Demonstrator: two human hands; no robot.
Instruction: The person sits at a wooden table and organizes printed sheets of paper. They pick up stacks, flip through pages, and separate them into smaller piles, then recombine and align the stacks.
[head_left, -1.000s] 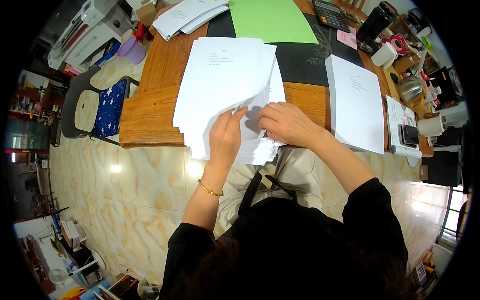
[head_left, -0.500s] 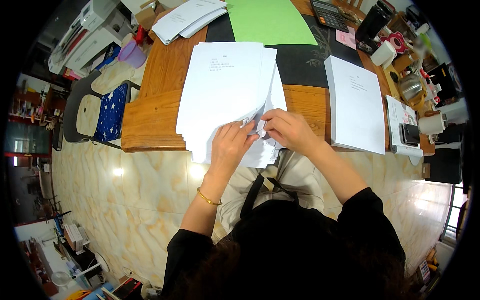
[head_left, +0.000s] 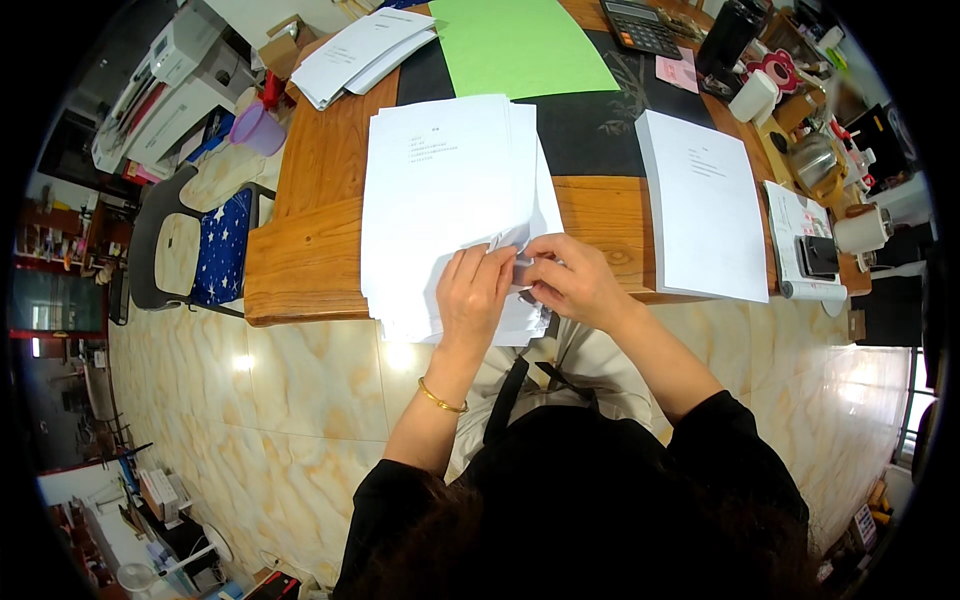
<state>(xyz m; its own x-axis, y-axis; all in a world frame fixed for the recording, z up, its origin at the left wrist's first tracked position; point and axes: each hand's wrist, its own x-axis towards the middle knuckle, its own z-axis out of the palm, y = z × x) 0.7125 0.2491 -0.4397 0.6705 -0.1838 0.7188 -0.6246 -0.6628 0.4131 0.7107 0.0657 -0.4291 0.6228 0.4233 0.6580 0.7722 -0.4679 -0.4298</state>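
Note:
A loose stack of white printed sheets [head_left: 445,195] lies on the wooden desk [head_left: 300,250] and hangs over its near edge. My left hand [head_left: 474,296] rests on the stack's lower right part, with its fingertips pinching a lifted corner of paper. Facing it, my right hand [head_left: 574,282] grips the same corner from the right, so the fingertips of both hands meet there. A gold bracelet [head_left: 441,401] sits on my left wrist.
A second white stack [head_left: 705,205] lies to the right, with a green sheet [head_left: 520,45] and a black desk mat [head_left: 600,130] behind. A calculator [head_left: 640,25], cups and clutter fill the far right. A printer [head_left: 170,80] and a chair with a starred cushion [head_left: 215,250] stand at left.
My two hands have drawn together at the stack's lower right corner. The right hand slid left, the left hand shifted right, and both now pinch the paper.

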